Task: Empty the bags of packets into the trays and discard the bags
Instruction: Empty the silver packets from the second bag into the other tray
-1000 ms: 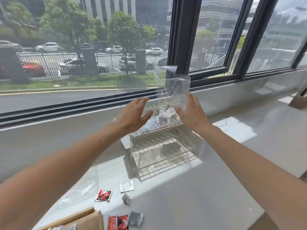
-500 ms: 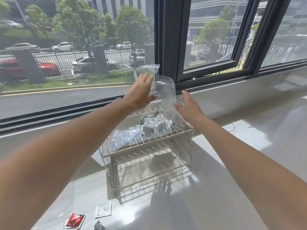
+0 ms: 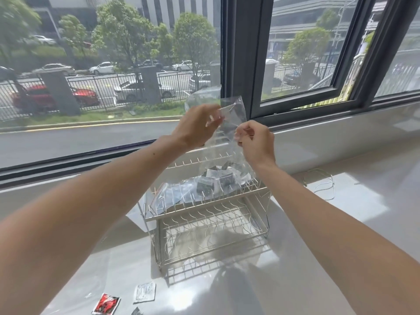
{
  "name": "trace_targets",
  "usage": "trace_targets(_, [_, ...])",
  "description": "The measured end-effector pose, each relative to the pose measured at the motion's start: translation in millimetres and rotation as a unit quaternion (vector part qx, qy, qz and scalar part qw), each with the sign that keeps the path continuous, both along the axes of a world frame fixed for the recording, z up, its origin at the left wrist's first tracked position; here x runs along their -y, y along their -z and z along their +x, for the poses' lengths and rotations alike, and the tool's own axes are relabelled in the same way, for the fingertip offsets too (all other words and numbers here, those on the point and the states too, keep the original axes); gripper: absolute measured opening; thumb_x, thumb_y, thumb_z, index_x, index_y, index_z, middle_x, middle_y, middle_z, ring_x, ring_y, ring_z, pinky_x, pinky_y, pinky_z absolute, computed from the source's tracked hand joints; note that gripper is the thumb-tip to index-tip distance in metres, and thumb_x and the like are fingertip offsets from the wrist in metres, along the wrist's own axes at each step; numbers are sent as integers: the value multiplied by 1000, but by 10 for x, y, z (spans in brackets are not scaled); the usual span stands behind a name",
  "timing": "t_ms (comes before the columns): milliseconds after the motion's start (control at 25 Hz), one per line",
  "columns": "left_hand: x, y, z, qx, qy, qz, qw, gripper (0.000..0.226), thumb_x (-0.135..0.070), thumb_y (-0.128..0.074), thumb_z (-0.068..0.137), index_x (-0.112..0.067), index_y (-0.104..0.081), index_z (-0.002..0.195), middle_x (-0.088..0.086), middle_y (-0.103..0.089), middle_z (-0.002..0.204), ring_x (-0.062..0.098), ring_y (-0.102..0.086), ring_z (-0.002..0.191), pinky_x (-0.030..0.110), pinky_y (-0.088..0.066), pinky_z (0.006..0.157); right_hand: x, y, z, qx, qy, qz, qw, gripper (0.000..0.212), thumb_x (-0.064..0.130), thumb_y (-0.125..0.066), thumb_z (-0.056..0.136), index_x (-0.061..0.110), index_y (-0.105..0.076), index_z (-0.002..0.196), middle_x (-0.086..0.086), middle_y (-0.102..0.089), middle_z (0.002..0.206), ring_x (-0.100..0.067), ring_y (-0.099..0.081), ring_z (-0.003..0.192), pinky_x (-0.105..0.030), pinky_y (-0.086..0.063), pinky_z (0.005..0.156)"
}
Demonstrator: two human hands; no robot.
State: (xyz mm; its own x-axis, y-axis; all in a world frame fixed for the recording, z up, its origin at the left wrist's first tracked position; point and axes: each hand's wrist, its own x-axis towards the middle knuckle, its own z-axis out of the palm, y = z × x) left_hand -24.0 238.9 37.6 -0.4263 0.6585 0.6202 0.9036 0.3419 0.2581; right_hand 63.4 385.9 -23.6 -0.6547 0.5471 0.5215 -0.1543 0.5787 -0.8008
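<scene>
Nearest to you, on the pale counter (image 3: 318, 258), lie three loose packets: a red one (image 3: 106, 303), a white one (image 3: 145, 291) and a dark one (image 3: 136, 312) that the bottom edge cuts off. They are well apart from the rack and in no tray, so I judge that they must be collected later.

Further out stands the two-level wire rack (image 3: 211, 226). Its lower tray (image 3: 216, 244) looks empty, as far as I can tell. On the upper tray (image 3: 204, 201) a heap of dark and white packets (image 3: 218, 180) rests toward the right side, with clear plastic (image 3: 168, 196) spread flat to its left.

Above the heap you hold the clear bag (image 3: 229, 123) with both hands. Your left hand (image 3: 197, 126) pinches the upper left part of the film between thumb and curled fingers. Your right hand (image 3: 254, 142) is closed to a loose fist and pinches the right edge. The bag hangs down to the heap, so anything that slips out will land in the upper tray and not on the counter. Whether the packets are all free of the film I cannot tell, because the plastic is transparent and it overlaps them.

A thin wire loop (image 3: 320, 183) lies on the counter to the right of the rack, and behind everything is the window (image 3: 113, 76).
</scene>
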Motion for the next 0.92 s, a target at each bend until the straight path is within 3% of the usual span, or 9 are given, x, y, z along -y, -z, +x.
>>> trace_targets(160, [176,-425,234,48,3,103,994,14,0,-55,91,-1,-67,95,9,-69,89,19,-63,83,22,-51,74,334,-466,159,-89,5,14,996,16,18,-63,94,18,-66,79,2,-72,73,-15,-70,74,-45,-59,75])
trace_targets(280, [449,-707,417,97,20,145,985,14,-8,-53,91,-4,-65,86,11,-67,81,19,-61,76,33,-51,75,551,-716,330,-103,-11,49,993,14,21,-65,94,17,-67,81,2,-71,72,-15,-71,73,-45,-60,72])
trace_targets(400, [797,-812,641,86,22,100,991,33,-32,-55,97,-2,-65,86,9,-67,71,6,-57,57,20,-46,58,845,-788,546,-82,-43,58,994,11,17,-66,92,12,-69,83,1,-70,73,-16,-72,73,-42,-61,72])
trace_targets(520, [1172,-798,875,65,-21,52,996,33,-30,-52,101,-8,-70,85,-3,-62,61,-7,-49,42,11,-37,46,1231,-709,807,-56,-68,63,994,9,16,-68,92,14,-69,83,2,-71,72,-12,-72,70,-40,-61,73])
trace_targets(640, [1714,-663,1117,121,-29,12,992,23,-16,-49,102,-7,-68,93,-1,-65,70,0,-58,53,11,-44,51,1713,-528,1103,-24,-117,38,992,6,16,-69,91,11,-71,87,-1,-73,75,-16,-72,74,-40,-60,76])
trace_targets(760, [2307,-443,1437,180,-21,-9,983,20,-10,-46,102,-7,-65,99,1,-64,74,9,-58,59,16,-47,53,2225,-301,1450,19,-192,12,981,4,16,-73,88,19,-70,89,-1,-74,79,-17,-72,76,-32,-59,71])
trace_targets(920, [3049,-169,1833,224,-5,-28,974,24,-11,-40,104,-12,-59,91,-1,-58,74,5,-53,62,20,-42,60,2754,134,1886,73,-291,-151,942,11,13,-71,86,23,-74,90,-6,-77,88,-18,-74,82,-28,-58,64])
